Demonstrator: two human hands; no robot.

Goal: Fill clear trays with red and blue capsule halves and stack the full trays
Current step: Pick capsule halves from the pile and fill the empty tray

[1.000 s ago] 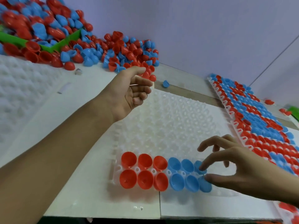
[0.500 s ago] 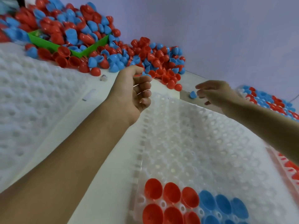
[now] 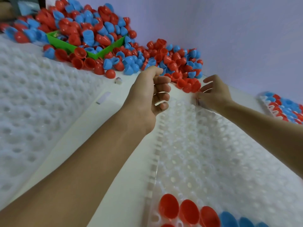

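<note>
A clear tray lies before me on the white table. Its near rows hold red capsule halves and blue capsule halves; the other pockets are bare. My left hand hovers over the tray's far left corner, fingers loosely curled, nothing visible in it. My right hand reaches to the near edge of the loose pile, its spread fingertips touching red halves.
A big heap of red and blue halves spills over a green bin along the far wall. Stacked empty clear trays lie at left. A filled tray sits at far right. A small clear bit lies near the pile.
My right hand left the blue halves in the tray's near row and travelled to the far pile, now touching red halves. My left hand stayed cupped in place. The view tilted toward the pile.
</note>
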